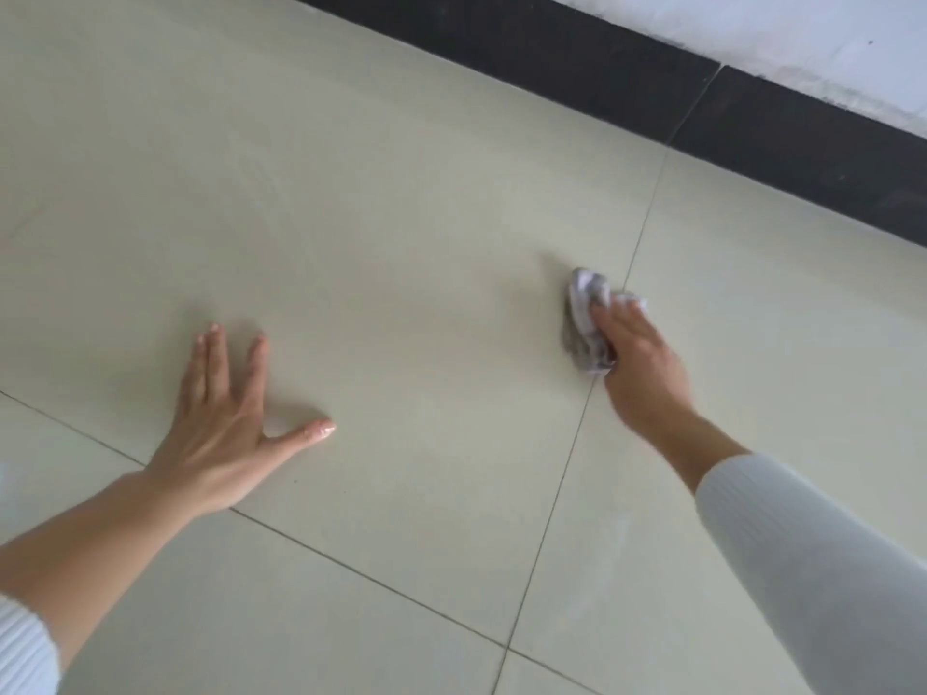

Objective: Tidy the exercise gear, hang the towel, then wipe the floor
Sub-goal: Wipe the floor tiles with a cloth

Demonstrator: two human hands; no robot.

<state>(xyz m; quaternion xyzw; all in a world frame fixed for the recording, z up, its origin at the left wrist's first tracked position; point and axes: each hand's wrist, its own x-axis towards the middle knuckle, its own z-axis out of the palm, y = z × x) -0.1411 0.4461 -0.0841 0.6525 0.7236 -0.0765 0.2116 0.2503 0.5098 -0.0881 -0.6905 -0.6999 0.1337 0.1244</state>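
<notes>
Tiles, pale cream and glossy, make up the floor (401, 218), split by thin grey grout lines; a dark skirting (752, 122) runs under a white wall (802, 27). Left hand (220, 423) lies flat on a tile, fingers spread wide. Right hand (637, 363) clutches a crumpled grey-white rag (584, 313), pressed to the floor beside a grout line. Both sleeves are ribbed white knit. No writing shows.

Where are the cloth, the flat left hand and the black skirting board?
cloth (582, 318): head view, the bunched grey-white part left of the fingers.
left hand (220, 433): head view, back of the hand.
black skirting board (552, 57): head view, its dark face below the wall.
</notes>
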